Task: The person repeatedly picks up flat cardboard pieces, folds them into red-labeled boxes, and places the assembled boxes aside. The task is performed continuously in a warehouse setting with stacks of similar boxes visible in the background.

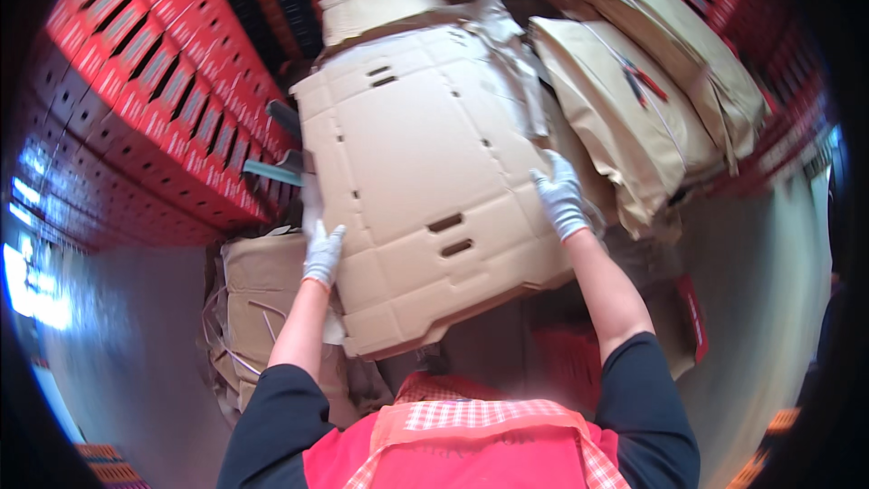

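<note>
Head cam: L hand [323,254], R hand [561,195] clasp flat cardbd [416,158] (red boxes [186,14], contents unclear).

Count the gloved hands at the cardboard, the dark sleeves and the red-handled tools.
Gloved hands: 2, left hand and right hand, at the cardboard
Dark sleeves: 2
Red-handled tools: 1
Total: 5
</note>
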A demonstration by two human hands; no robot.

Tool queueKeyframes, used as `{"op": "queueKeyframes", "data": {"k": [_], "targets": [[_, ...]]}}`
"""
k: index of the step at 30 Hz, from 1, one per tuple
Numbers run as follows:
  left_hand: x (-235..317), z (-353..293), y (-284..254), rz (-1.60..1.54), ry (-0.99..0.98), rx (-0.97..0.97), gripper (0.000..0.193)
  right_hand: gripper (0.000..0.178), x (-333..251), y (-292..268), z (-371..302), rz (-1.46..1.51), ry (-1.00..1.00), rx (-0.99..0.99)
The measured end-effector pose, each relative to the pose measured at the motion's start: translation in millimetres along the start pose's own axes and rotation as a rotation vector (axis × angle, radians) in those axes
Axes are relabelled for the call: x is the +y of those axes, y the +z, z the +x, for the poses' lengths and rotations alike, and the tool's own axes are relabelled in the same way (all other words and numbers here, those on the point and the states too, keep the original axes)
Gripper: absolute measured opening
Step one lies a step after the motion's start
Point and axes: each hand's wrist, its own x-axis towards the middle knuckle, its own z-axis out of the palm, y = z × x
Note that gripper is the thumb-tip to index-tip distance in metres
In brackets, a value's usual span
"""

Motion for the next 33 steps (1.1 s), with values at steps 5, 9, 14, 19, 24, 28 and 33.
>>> {"op": "queueKeyframes", "data": {"k": [5, 9, 14, 19, 24, 28, 33], "targets": [[14, 9, 12, -0.411, -0.272, -0.017, 0.089, 0.09, 31, 65, 23, -0.526, 0.295, -0.343], [49, 1, -22, -0.333, -0.292, -0.045, 0.087, 0.088, 22, 50, 28, -0.374, 0.285, -0.33], [26, 26, -80, -1.473, -0.436, -0.409, 0.041, 0.058, 25, -13, 63, 0.131, 0.644, -0.564], [29, 26, -46, -0.963, -0.273, -0.441, 0.044, 0.04, 16, -21, 52, 0.55, 0.79, -0.754], [117, -16, 85, 0.052, -0.006, -0.003, 0.08, 0.098, -61, 63, -32, -0.123, -0.14, -0.562], [102, -2, 126, 0.298, 0.255, 0.295, 0.073, 0.074, -83, 92, -58, -0.358, -0.302, -0.598], [12, -5, -23, 0.272, 0.825, 0.257, 0.051, 0.038, 1, -12, 40, 0.0, -0.545, -0.183]]}}
